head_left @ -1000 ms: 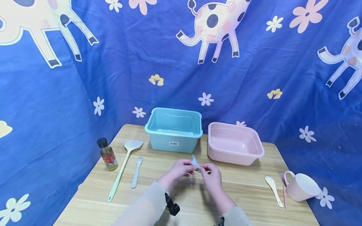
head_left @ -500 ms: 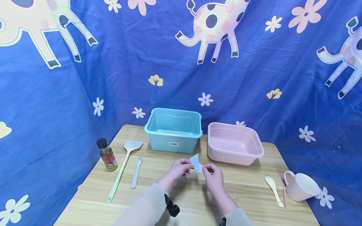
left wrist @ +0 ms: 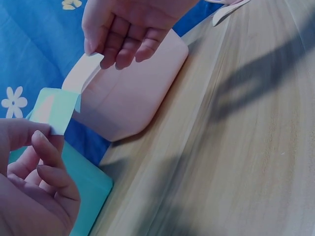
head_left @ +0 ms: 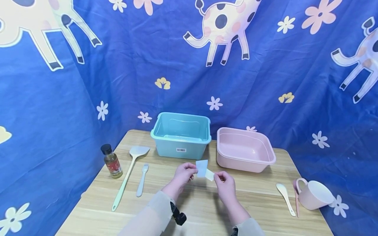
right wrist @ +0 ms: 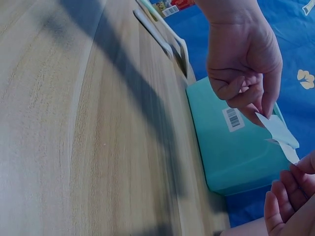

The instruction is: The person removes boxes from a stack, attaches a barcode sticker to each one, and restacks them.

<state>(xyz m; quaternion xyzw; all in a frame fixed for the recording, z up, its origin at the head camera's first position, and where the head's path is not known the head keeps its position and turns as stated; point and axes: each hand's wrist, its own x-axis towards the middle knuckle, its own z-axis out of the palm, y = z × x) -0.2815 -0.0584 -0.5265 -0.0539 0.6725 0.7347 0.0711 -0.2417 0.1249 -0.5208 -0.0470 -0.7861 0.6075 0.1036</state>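
Over the middle of the table, my left hand [head_left: 183, 174] pinches a small light-blue paper square [head_left: 201, 168] between thumb and fingertips. To its right, my right hand [head_left: 225, 186] pinches the outer end of a pale, whitish paper piece [head_left: 210, 175]. The inner end of that pale piece meets the right edge of the blue square. In the left wrist view the whitish piece [left wrist: 82, 73] stands up from the square's edge like a peeled flap, bent along its length. Seen from the right wrist, the blue square [right wrist: 279, 132] lies in front of the teal bin.
Behind the hands stand a teal bin [head_left: 183, 149] and a pink basin [head_left: 246, 162]. At left are a sauce bottle [head_left: 113, 164], a spatula [head_left: 127, 183] and a fork [head_left: 143, 182]. A white spoon [head_left: 285, 198], a thin pink utensil [head_left: 296, 203] and a mug [head_left: 316, 196] are at right.
The paper has turned flat toward the head view, so square and pale piece now show side by side. The hands have moved slightly apart, left hand leftward, right hand rightward.
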